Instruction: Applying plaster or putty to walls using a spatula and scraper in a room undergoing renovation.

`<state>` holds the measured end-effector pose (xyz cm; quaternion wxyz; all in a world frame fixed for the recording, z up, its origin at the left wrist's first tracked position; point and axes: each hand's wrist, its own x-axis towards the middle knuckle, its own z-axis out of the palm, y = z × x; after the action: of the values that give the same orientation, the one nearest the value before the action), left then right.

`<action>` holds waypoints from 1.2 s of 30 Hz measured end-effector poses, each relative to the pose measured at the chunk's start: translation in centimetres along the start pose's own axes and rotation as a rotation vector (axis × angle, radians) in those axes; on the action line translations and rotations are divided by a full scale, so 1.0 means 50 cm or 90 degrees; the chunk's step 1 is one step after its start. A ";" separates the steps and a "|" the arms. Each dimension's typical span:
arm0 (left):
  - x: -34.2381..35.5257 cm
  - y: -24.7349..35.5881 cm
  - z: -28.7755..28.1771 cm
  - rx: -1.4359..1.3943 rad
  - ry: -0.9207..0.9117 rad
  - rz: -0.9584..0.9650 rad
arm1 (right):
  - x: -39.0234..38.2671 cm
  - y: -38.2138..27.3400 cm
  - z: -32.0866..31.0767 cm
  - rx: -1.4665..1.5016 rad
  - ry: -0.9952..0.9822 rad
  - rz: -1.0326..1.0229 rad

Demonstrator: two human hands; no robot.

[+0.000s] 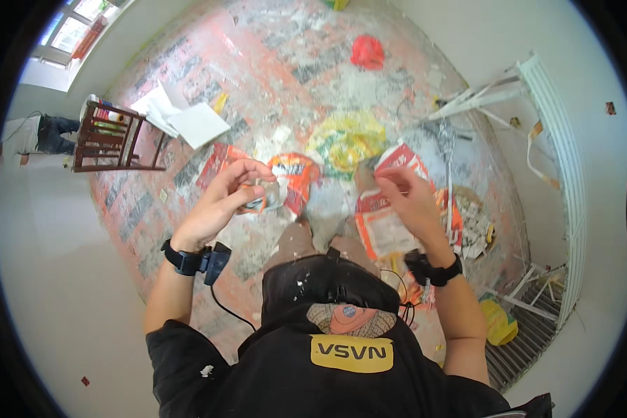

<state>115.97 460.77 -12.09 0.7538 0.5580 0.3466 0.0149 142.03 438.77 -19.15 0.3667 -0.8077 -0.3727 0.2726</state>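
Note:
My left hand (233,188) is closed round what looks like a roll of tape (263,198), whitish and see-through with an orange ring. It hangs in front of my body, above the floor. Level with it on the right, my right hand (409,198) has thumb and fingertips drawn together; anything pinched there is too small to make out. Below the left hand lies an orange sack (294,174). Beneath the right hand lies a red and white sack (383,226). A black strap with a device sits on each wrist.
A yellow-green plastic bag (348,139) lies ahead of my feet, a red bag (367,53) farther off. White boards (196,124) lie beside a wooden chair (118,139) on the left. A white metal ladder-like frame (561,174) stands along the right wall. The floor is stained and littered.

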 end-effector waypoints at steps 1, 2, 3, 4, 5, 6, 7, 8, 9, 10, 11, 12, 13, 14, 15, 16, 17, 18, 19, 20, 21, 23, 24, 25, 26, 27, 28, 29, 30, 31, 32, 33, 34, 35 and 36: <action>0.014 0.003 -0.015 -0.003 -0.001 0.023 | 0.032 -0.066 0.021 0.330 -0.207 0.128; 0.034 0.004 -0.029 -0.024 0.008 0.120 | 0.060 -0.127 0.055 0.355 -0.261 0.093; 0.046 0.014 -0.039 -0.044 0.019 0.215 | 0.085 -0.186 0.095 0.379 -0.319 0.058; 0.052 0.035 -0.047 -0.054 0.030 0.221 | 0.111 -0.231 0.140 0.367 -0.292 0.015; 0.063 0.042 -0.071 -0.059 0.034 0.241 | 0.135 -0.266 0.171 0.353 -0.267 -0.029; 0.074 0.049 -0.095 -0.026 0.045 0.236 | 0.158 -0.291 0.183 0.341 -0.269 -0.044; 0.079 0.057 -0.119 0.007 0.057 0.229 | 0.185 -0.315 0.196 0.329 -0.275 -0.040; 0.083 0.062 -0.132 -0.017 0.126 0.241 | 0.211 -0.341 0.208 0.318 -0.281 -0.034; 0.086 0.069 -0.150 -0.022 0.133 0.248 | 0.238 -0.362 0.217 0.312 -0.288 -0.041; 0.085 0.076 -0.174 0.050 0.195 0.298 | 0.264 -0.384 0.222 0.189 -0.292 -0.078; 0.082 0.080 -0.199 0.123 0.257 0.344 | 0.282 -0.404 0.232 0.068 -0.294 -0.115; 0.086 0.080 -0.225 0.120 0.268 0.346 | 0.297 -0.425 0.245 0.065 -0.302 -0.123; 0.090 0.077 -0.251 0.193 0.289 0.357 | 0.309 -0.449 0.256 -0.089 -0.272 -0.227; 0.090 0.076 -0.274 0.267 0.310 0.364 | 0.323 -0.468 0.271 -0.241 -0.237 -0.331; 0.091 0.084 -0.285 0.266 0.316 0.364 | 0.341 -0.479 0.288 -0.241 -0.241 -0.336; 0.093 0.092 -0.293 0.291 0.277 0.387 | 0.361 -0.487 0.312 -0.152 -0.220 -0.393; 0.095 0.098 -0.303 0.315 0.237 0.408 | 0.380 -0.496 0.330 -0.060 -0.199 -0.446; 0.100 0.102 -0.319 0.314 0.275 0.413 | 0.403 -0.511 0.342 -0.012 -0.282 -0.393; 0.106 0.111 -0.336 0.313 0.283 0.411 | 0.430 -0.522 0.352 -0.011 -0.289 -0.398; 0.111 0.121 -0.354 0.304 0.315 0.409 | 0.460 -0.531 0.363 -0.034 -0.315 -0.395; 0.117 0.130 -0.371 0.294 0.348 0.406 | 0.487 -0.540 0.376 -0.056 -0.344 -0.393; 0.139 0.150 -0.404 0.322 0.391 0.416 | 0.545 -0.554 0.395 -0.029 -0.382 -0.361; 0.158 0.163 -0.422 0.351 0.420 0.434 | 0.582 -0.558 0.404 -0.006 -0.405 -0.324; 0.175 0.179 -0.438 0.352 0.428 0.427 | 0.623 -0.562 0.412 -0.003 -0.415 -0.326; 0.191 0.200 -0.453 0.376 0.409 0.452 | 0.669 -0.566 0.421 0.048 -0.473 -0.245; 0.201 0.215 -0.469 0.399 0.395 0.475 | 0.706 -0.579 0.433 0.095 -0.534 -0.165; 0.222 0.230 -0.492 0.399 0.410 0.463 | 0.746 -0.592 0.446 0.140 -0.569 -0.143; 0.248 0.248 -0.519 0.434 0.398 0.466 | 0.786 -0.604 0.459 0.142 -0.587 -0.145; 0.285 0.264 -0.548 0.472 0.386 0.465 | 0.837 -0.612 0.473 0.154 -0.610 -0.113; 0.330 0.281 -0.575 0.477 0.400 0.450 | 0.901 -0.615 0.487 0.165 -0.631 -0.082; 0.374 0.295 -0.599 0.521 0.393 0.396 | 0.964 -0.610 0.503 0.195 -0.648 -0.062; 0.427 0.318 -0.626 0.564 0.380 0.343 | 1.034 -0.605 0.512 0.202 -0.662 -0.063; 0.475 0.334 -0.651 0.610 0.373 0.314 | 1.094 -0.606 0.518 0.238 -0.663 -0.045; 0.528 0.354 -0.677 0.617 0.380 0.295 | 1.156 -0.607 0.525 0.274 -0.662 -0.025; 0.579 0.373 -0.700 0.638 0.376 0.258 | 1.211 -0.602 0.529 0.305 -0.647 -0.027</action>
<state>125.87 508.75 -15.63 0.2538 0.8717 0.3925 0.1471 145.78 511.26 -20.73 0.3196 -0.4614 -0.4465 0.6969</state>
